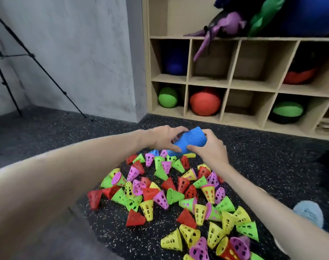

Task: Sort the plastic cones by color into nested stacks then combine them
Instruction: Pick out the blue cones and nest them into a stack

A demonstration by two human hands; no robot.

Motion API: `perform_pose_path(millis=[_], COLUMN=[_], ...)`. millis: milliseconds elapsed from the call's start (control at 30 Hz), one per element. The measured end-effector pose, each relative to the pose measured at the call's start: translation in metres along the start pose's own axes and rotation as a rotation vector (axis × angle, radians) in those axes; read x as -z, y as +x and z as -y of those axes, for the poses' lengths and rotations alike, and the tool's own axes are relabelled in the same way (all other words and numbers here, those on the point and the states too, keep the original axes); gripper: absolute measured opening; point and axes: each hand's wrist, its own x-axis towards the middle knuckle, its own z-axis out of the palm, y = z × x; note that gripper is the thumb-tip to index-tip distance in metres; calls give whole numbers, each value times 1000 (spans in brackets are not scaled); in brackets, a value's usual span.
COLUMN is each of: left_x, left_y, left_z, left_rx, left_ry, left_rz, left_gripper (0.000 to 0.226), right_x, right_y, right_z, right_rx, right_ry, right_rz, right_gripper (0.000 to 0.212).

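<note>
Fingers of the left hand (pixel 162 136) curl round the narrow end of the blue stack (pixel 190 140); fingers of the right hand (pixel 209 147) curl round its wide, ribbed end, thumb on the near side; both hands grip, neither hangs free. The stack lies tilted between the two palms, raised above the floor (pixel 263 156); a two-handed hold of this kind probably serves to press the nested blue cones tight and keep them aligned. Just below the fingertips, one loose blue cone (pixel 154 152) lies among the nearest pieces; judged from this, blue is nearly gathered and that cone is the likely next pick. Nearer the body, the loose cones (pixel 178 196) in red, green, yellow and pink spread unsorted across the speckled floor, some lying on their sides, a few already nested in mixed pairs; sorting of those colours appears not yet begun. Beyond the hands stands a wooden shelf unit (pixel 233 83) with balls in its compartments; to the far left, tripod legs (pixel 47 72) rest against the grey wall.
</note>
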Motion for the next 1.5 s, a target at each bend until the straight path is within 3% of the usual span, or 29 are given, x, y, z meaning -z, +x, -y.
perform_pose_path(millis=[133, 267, 467, 633, 767, 1200, 1367, 1500], left_x=[25, 13, -66, -150, -196, -273, -282, -278], left_y=[39, 70, 125, 157, 191, 250, 249, 230], left_z=[31, 88, 205, 283, 322, 361, 354, 337], left_rx=[25, 63, 217, 365, 436, 524, 542, 515], left_ry=[82, -129, -278, -343, -377, -402, -404, -502], left_rz=[87, 9, -117, -147, -119, 68, -43, -321], left_gripper=[84, 63, 40, 35, 44, 80, 84, 80], right_x=[-32, -80, -154, -198, -227, -272, -276, -274], right_y=[49, 103, 170, 188, 198, 223, 225, 223], right_z=[-9, -23, -75, -120, -145, -180, -183, -182], right_rx=[6, -36, -57, -124, -155, -272, -293, -307], right_ry=[48, 133, 76, 60, 66, 89, 112, 133], right_rz=[6, -16, 36, 107, 163, 139, 98, 49], right_gripper=[56, 59, 57, 51, 48, 59, 62, 59])
